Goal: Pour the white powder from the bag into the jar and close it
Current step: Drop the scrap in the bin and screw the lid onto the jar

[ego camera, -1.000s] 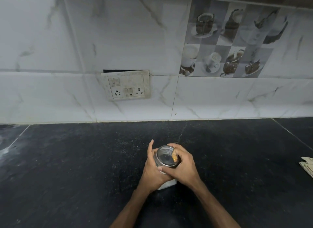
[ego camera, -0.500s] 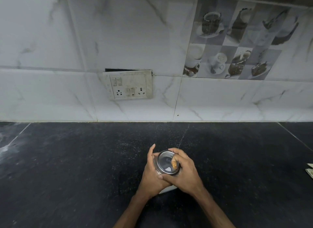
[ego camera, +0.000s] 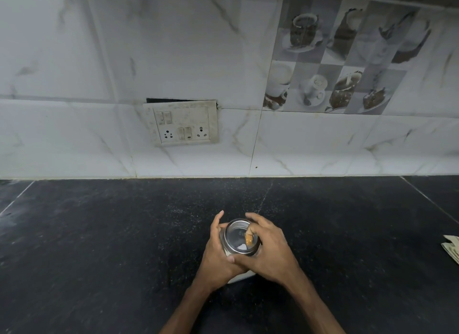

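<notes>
- Jar (ego camera: 239, 238) is stood on the black bench (ego camera: 99, 234), dead centre and near the front, and it's clamped from both sides. The left grip (ego camera: 218, 256) is wrapped round the body, with one finger stuck out straight past the rim. The right grip (ego camera: 269, 254) is curled over the steel lid (ego camera: 239, 222), fingers hooked round its edge. So the closing twist is reckoned to be the step in hand. A bit of white powder (ego camera: 242, 246) can be seen through the top, so the pouring looks done.

- Fair. What could be botched from here, though?

- Mostly cross-threading. Whether the lid is seated level can't be told, since half the rim is hidden by fingers. If it's been set crooked and gets forced, it'll be jammed before it's sealed. Grit on the thread would be felt the same way: tight, but not shut.

- And that orange thing (ego camera: 249, 239) by the right fingers?

- Can't be made out. It could be a fingertip seen through the glass, or something inside. If something is caught at the rim, a gap would be left.

- Tipping?

- Possible. That bench looks slick, so if the twist isn't countered by the left grip, the jar could be spun or knocked over and the powder dumped. The pale folded thing (ego camera: 451, 250) at the right edge, maybe the bag, is well apart, so no trouble is expected there.
</notes>
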A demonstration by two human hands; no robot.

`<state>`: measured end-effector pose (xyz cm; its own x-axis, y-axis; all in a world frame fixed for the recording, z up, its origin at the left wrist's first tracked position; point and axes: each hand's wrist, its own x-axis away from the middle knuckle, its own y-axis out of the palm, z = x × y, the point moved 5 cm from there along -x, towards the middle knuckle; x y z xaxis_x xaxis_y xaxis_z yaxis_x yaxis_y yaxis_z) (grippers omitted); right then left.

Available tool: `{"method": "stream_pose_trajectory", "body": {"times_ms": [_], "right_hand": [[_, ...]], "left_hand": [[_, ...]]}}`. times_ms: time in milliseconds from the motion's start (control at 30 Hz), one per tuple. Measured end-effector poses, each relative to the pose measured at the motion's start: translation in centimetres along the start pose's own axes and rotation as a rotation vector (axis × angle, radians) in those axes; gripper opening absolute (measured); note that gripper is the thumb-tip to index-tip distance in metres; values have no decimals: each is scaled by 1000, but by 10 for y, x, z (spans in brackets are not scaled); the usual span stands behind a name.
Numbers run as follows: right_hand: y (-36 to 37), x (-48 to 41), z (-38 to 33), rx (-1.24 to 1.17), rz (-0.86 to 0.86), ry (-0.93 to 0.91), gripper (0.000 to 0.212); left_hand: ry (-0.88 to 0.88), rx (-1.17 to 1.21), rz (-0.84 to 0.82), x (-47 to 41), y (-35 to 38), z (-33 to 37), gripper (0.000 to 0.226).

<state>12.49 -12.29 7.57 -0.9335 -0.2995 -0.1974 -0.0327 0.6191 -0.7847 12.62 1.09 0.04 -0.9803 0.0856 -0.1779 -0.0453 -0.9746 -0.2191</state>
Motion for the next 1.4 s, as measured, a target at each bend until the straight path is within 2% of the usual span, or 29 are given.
{"method": "stream_pose_trajectory", "body": {"times_ms": [67,167,300,400,500,567,633,733,800,867,967,1133,1400], "right_hand": [[-8,-3,-4,-42,-47,-1,38],[-9,-9,-12,-82,-162,-19,57],[-9,-8,-13,114,-38,90,79],[-10,-7,-12,198,-92,100,95],[-9,-9,-19,169,-158,46,85],[-9,-11,-20,202,-87,71,79],[-8,-12,-21,254,-46,95,81],[-5,-13,-19,258,-175,84,88],[-4,-13,-21,220,-230,43,81],[0,-13,-23,235,-165,26,73],[6,-15,-24,290,-92,91,80],[-1,-17,-30,294,-243,32,76],[-13,-30,-37,246,-369,-28,63]], "left_hand": [[-10,13,-1,0,0,0,128],[-10,19,0,1,-1,0,131],[-21,24,-16,3,-2,4,131],[-10,12,-23,4,-2,6,129],[-15,12,-21,3,-2,4,127],[-9,12,-25,4,-2,4,126],[-14,16,-30,4,-3,4,125],[-16,4,-30,4,-2,3,123],[-27,6,-29,3,-2,1,123],[-28,9,-35,3,-2,0,123],[-18,2,-54,4,-3,2,121],[-46,-10,-62,3,-5,0,123],[-47,-39,-75,2,-9,-1,123]]}}
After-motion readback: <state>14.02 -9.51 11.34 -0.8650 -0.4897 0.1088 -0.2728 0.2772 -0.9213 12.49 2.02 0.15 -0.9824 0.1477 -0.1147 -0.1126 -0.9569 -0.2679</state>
